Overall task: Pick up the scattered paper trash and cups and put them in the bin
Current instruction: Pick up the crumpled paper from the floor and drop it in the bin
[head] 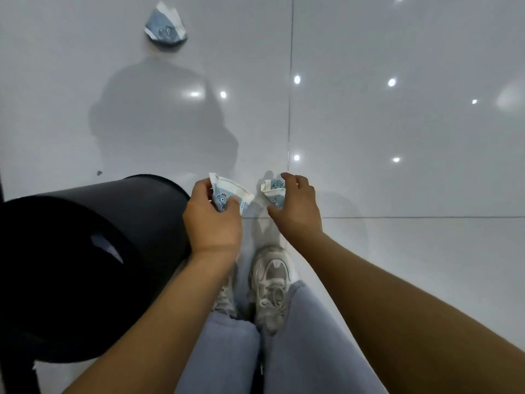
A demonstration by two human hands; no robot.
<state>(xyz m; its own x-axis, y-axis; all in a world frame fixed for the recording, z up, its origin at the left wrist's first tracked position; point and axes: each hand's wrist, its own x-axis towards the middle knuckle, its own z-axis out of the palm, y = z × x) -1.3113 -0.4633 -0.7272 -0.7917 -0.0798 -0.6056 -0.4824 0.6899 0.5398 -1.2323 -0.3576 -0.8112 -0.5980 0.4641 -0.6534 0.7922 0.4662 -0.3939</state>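
My left hand (211,216) grips a crushed blue-and-white paper cup (230,194) just right of the black bin (85,251). My right hand (297,207) curls its fingers and thumb around a second crumpled blue-and-white cup (274,190) low over the floor. A third crushed cup (166,27) lies on the floor far ahead, at the upper left. The bin's dark opening faces me at the left, with a pale scrap (106,247) visible inside.
The glossy white tiled floor (397,137) reflects ceiling lights and my shadow. My grey sneakers (268,285) and pale blue trouser legs (298,351) are below my hands. A small dark speck (99,173) lies beyond the bin.
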